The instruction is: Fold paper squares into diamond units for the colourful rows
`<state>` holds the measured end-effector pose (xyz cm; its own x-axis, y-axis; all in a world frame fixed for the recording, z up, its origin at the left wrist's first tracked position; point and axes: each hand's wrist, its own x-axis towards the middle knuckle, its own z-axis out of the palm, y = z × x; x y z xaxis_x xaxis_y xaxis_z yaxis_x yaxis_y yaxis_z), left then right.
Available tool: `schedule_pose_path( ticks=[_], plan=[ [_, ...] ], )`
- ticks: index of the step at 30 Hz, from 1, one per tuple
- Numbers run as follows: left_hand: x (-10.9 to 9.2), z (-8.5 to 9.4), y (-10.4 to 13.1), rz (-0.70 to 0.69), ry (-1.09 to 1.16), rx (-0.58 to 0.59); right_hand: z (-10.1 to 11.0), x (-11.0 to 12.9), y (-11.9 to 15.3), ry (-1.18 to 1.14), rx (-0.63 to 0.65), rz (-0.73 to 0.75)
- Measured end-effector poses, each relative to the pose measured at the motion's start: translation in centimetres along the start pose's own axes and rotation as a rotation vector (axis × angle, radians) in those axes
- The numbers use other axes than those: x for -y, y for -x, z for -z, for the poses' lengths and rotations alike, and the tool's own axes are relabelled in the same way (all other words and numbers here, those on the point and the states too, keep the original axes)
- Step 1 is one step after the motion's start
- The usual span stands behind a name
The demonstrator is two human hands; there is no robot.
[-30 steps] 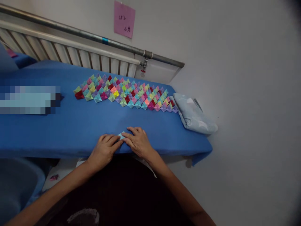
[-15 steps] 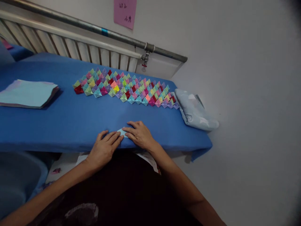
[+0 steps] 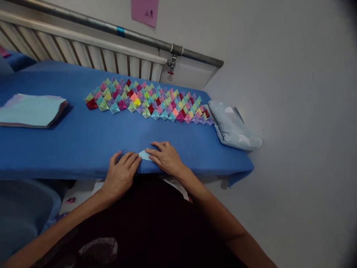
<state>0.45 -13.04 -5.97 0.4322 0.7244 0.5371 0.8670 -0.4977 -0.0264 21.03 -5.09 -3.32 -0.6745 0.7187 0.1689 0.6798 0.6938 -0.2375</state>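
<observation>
Pale-blue paper (image 3: 143,155), corner away, long axis unclear

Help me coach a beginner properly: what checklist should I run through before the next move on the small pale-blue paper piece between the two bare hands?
1. Small pale-blue paper piece resting on the blue cloth-covered table: ok.
2. Right hand on the paper: ok, fingertips lie on it.
3. Left hand pressing the paper: cannot tell; its fingertips are at the left edge.
4. Creases sharp: cannot tell, too small and partly covered.
5. Rows of multicoloured folded-paper pieces apart from both hands: ok, bare table between.
6. Visible gap between those rows and the folded grey-blue patterned cloth: not ok, none shows at their right end.
</observation>
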Motion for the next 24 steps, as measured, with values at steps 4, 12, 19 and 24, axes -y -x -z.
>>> schedule_pose_path(
  ticks=[4,12,19,24],
  plan=[
    [-0.3,0.1,-1.0,-0.022,0.003,-0.029,-0.2,0.0,0.0,-0.051,-0.020,-0.003],
    [0.8,0.2,-2.1,0.026,0.165,0.055,-0.8,-1.4,0.5,-0.512,-0.279,-0.146],
    [2.0,-0.5,-3.6,0.193,0.342,0.122,-0.2,0.0,1.3,-0.468,-0.225,-0.187],
    [2.3,-0.9,-3.5,0.202,0.368,0.161,0.1,0.4,1.5,-0.489,-0.204,-0.199]
  ],
)
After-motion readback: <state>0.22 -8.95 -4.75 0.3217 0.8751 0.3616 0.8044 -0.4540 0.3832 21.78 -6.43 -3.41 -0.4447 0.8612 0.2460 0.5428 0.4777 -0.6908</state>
